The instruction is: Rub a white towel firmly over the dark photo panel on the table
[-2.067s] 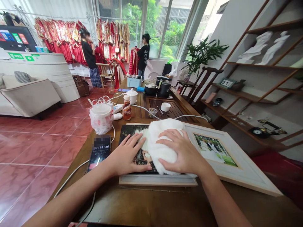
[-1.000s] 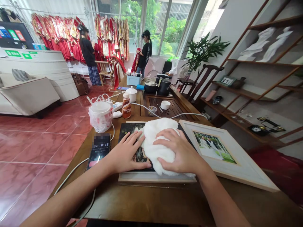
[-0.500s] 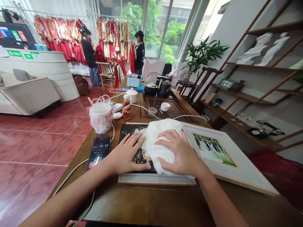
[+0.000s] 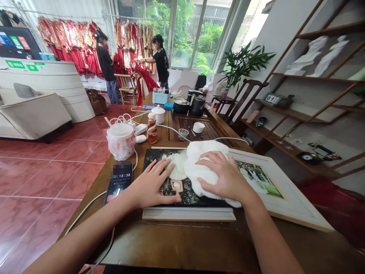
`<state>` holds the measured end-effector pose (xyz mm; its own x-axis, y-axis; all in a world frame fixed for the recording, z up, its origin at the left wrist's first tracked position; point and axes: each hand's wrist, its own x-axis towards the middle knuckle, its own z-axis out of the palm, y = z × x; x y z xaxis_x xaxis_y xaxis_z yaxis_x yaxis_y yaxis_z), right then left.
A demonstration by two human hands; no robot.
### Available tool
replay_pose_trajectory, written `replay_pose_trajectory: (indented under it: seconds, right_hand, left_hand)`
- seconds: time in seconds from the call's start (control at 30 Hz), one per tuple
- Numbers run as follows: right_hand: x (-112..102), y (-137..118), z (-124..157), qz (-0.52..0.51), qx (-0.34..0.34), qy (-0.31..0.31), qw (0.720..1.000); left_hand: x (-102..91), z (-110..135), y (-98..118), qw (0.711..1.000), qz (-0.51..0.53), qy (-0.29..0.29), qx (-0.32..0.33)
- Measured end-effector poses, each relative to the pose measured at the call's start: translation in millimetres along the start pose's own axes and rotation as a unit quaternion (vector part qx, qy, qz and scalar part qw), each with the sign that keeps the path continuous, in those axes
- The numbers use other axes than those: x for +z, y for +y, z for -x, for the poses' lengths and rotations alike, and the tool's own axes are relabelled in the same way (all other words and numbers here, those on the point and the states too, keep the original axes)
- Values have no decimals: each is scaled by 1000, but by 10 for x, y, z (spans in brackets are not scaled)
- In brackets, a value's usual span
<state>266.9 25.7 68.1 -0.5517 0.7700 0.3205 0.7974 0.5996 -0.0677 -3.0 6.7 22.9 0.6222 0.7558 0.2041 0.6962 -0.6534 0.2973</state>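
Shifted toward 3 o'clock since half a second ago: right hand (image 4: 228,175) plus white cloth (image 4: 193,171), baring more of dark picture (image 4: 186,190). Its fingers (image 4: 213,156) spread, curved over cloth, can't tell if gripping. Left hand (image 4: 152,186) splayed flat on picture's 9 o'clock side. Cloth lies mostly on picture's 3 o'clock half; pale frame (image 4: 188,214) underneath. Around these on worktop (image 4: 171,243): framed photo (image 4: 258,179) 3 o'clock, phone (image 4: 118,184) 9, bagged tub (image 4: 121,139) 10, brown bottle (image 4: 152,131) 11, white cup (image 4: 199,128) 12.

Wooden table (image 4: 171,243) bearing, from the front: a pale frame (image 4: 188,216); a framed photo (image 4: 285,190) at its right; a phone (image 4: 120,180) at its left; a wrapped tub (image 4: 121,141), a bottle (image 4: 152,130), a lidded cup (image 4: 158,115) and a light-blue box (image 4: 160,98).
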Motion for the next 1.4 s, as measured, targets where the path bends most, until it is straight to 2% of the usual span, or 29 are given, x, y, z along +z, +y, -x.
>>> replay_pose_trajectory:
  seconds: [0.13, 0.37, 0.5, 0.9, 1.4]
  right_hand:
    - [5, -35, -10, -10, -16, -1, 1000]
    - [18, -475, -34, -98, -86, -41, 991]
    - [22, -578, -33, -113, -94, -41, 988]
    - [4, -441, -43, -110, -82, -47, 989]
    - [32, 20, 12, -27, -19, -5, 999]
  left_hand:
    - [-15, 6, 11, 1000, 2, -1, -2]
    - [5, 17, -10, 1000, 0, 6, 18]
    - [26, 24, -39, 999, -3, 12, 31]
    - [-5, 7, 3, 1000, -4, 3, 19]
    - [-4, 4, 14, 1000, -1, 1, 2]
